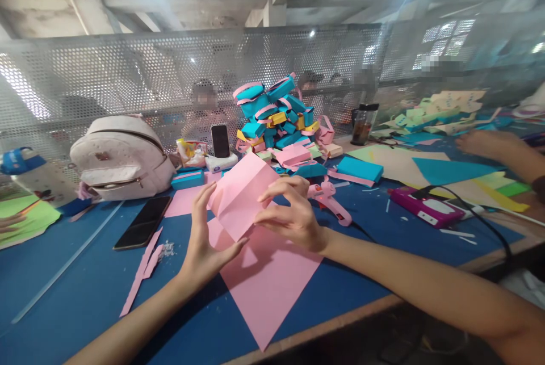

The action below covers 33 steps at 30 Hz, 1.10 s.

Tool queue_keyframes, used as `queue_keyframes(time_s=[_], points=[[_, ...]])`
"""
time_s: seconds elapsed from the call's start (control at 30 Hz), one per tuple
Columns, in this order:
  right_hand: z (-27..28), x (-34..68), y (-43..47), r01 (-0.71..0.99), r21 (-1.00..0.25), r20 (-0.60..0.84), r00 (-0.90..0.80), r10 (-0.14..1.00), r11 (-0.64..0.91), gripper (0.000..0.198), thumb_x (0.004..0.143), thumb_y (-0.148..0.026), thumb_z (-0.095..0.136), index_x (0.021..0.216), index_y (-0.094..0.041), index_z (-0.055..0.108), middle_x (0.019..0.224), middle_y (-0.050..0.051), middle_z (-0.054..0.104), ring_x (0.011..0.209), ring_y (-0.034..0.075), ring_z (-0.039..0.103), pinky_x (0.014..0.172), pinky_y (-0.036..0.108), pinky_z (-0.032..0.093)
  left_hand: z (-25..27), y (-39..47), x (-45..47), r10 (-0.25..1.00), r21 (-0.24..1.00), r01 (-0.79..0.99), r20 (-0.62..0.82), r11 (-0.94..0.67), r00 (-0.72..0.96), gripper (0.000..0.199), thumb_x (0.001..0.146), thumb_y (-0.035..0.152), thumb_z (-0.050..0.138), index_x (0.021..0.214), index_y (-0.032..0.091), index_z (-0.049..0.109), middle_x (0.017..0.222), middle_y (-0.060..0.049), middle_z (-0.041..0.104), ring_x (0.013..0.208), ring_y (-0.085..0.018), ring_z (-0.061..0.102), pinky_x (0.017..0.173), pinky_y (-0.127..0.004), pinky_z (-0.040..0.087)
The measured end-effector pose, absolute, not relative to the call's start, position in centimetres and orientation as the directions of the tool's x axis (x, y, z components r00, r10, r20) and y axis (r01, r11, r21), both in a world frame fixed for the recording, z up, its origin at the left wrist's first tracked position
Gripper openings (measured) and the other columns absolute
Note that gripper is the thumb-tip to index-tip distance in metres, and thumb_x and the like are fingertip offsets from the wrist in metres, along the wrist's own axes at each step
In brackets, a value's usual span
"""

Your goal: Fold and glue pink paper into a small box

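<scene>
A folded piece of pink paper (pixel 243 197) is held up in front of me, tilted, with creases across it. My left hand (pixel 203 243) grips its left side, fingers behind the edge and thumb along the bottom. At the right edge, my right hand (pixel 293 214) pinches the same paper between thumb and fingers. Below both hands a flat pink sheet (pixel 270 297) lies on the blue table, one corner towards me. A pink glue gun (pixel 334 203) rests just beyond my right hand. Thin pink paper strips (pixel 140 280) lie left of my left hand.
A pile of blue, pink and yellow paper boxes (pixel 281 121) rises at the back. A white backpack (pixel 121 155), a black phone (pixel 143 223) and a bottle (pixel 38 180) stand left. On the right are a magenta power strip (pixel 426 206) with a cable and another person's hand (pixel 485 143).
</scene>
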State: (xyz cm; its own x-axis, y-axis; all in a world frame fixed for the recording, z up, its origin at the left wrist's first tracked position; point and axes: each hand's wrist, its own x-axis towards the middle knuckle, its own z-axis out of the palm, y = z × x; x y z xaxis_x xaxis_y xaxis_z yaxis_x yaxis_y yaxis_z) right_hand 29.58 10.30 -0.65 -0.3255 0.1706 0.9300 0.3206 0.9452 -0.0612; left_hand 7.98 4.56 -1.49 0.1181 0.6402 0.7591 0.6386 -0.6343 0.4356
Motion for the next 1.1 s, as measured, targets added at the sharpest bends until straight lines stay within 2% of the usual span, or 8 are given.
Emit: queue_keyframes(time_s=[0.33, 1.1], points=[[-0.91, 29.33, 9.93, 0.231, -0.052, 0.937, -0.326, 0.128, 0.972, 0.010, 0.087, -0.028, 0.069, 0.082, -0.033, 0.077, 0.099, 0.000, 0.070, 0.101, 0.024, 0.053, 0.091, 0.043, 0.033, -1.73, 4.22, 8.06, 0.642, 0.435, 0.638, 0.757, -0.636, 0.124, 0.100, 0.068, 0.041, 0.083, 0.148, 0.028, 0.024, 0.150, -0.014, 0.032, 0.141, -0.035, 0.030, 0.116, -0.056, 0.027], [-1.20, 29.14, 9.46, 0.229, -0.030, 0.920, -0.374, 0.116, 0.973, 0.015, 0.091, -0.033, 0.065, 0.080, -0.033, 0.076, 0.095, -0.001, 0.071, 0.097, 0.021, 0.054, 0.089, 0.041, 0.032, -1.52, 4.30, 8.34, 0.626, 0.391, 0.663, 0.764, -0.639, 0.153, 0.101, 0.068, 0.041, 0.083, 0.148, 0.027, 0.023, 0.149, -0.015, 0.033, 0.140, -0.035, 0.032, 0.114, -0.055, 0.031]])
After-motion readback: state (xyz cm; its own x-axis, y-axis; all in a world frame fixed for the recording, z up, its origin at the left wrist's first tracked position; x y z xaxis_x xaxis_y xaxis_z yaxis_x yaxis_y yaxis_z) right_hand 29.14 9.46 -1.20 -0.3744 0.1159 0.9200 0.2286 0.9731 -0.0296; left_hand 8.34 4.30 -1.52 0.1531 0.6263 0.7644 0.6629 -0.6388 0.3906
